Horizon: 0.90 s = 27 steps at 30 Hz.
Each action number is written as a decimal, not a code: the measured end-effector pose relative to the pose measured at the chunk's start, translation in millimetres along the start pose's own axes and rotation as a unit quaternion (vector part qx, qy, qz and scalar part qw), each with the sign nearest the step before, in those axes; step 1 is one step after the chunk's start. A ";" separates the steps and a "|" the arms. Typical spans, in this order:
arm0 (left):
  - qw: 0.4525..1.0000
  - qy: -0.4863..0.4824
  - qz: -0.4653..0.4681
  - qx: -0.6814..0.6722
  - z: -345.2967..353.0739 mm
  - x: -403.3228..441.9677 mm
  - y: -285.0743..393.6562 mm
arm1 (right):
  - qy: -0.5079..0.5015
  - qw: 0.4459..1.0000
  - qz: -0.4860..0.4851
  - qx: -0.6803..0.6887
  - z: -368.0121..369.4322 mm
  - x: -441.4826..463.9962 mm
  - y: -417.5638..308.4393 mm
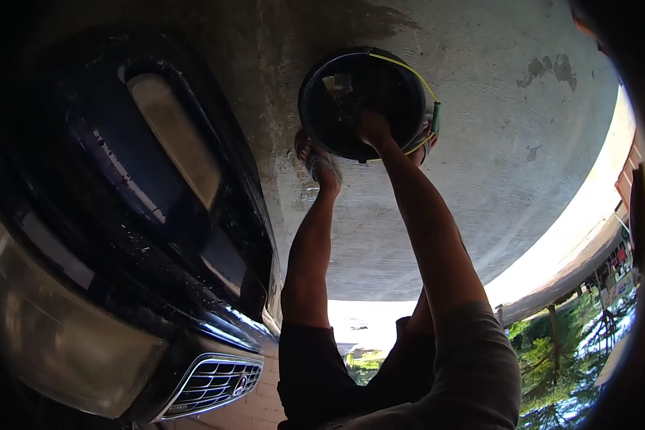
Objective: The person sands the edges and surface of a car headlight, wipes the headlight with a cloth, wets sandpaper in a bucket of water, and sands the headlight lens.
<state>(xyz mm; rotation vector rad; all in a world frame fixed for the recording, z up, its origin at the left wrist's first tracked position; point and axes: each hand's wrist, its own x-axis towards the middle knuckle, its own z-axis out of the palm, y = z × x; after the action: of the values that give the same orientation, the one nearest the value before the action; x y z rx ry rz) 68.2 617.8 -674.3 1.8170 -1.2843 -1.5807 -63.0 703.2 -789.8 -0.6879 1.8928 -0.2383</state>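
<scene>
A dark round bucket (403,97) stands on the concrete floor between and just ahead of my sandalled feet. My right hand (373,130) reaches down inside it from the near rim. The fingers are lost in the dark interior, so I cannot tell what they hold, if anything. A pale, squarish patch (337,84) shows in the bucket, perhaps an object or a reflection. The bucket's yellow handle with its green grip (436,118) lies down along the right side of the rim. My left hand is out of view.
A dark blue car front fills the left side, with its clouded headlight (64,322) and chrome grille (215,387). The concrete floor (509,129) has wet, dark stains at the top. Trees (552,358) and bright daylight show at lower right.
</scene>
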 end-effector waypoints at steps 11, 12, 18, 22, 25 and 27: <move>0.420 0.025 0.595 0.685 -202.0 -184.7 685.3 | -0.108 0.813 0.059 0.570 -64.2 -55.0 -8.7; 0.545 -0.029 0.558 0.625 -176.4 -196.3 622.4 | -0.152 0.762 0.070 0.626 -82.5 -61.0 -14.3; 0.940 -0.212 0.098 0.247 -43.0 -140.4 278.7 | -0.233 0.744 0.070 0.622 -146.3 -74.6 -16.7; 0.967 -0.206 0.016 0.150 16.0 -44.3 126.9 | -0.275 0.908 -0.097 0.301 -167.6 -66.3 -16.2; 0.964 -0.211 -0.147 0.073 57.7 -1.0 108.7 | -0.346 0.888 -0.231 0.197 -190.0 -66.0 -29.6; 0.911 -0.319 -0.248 0.083 64.9 24.4 79.1 | -0.359 0.889 -0.205 0.194 -198.7 -61.9 -44.4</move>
<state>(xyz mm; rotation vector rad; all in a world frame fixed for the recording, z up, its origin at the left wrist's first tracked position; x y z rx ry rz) -22.7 575.2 -643.0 1.9014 -1.2941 -2.5748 -208.2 672.8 -637.3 -0.7574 0.9394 -0.5331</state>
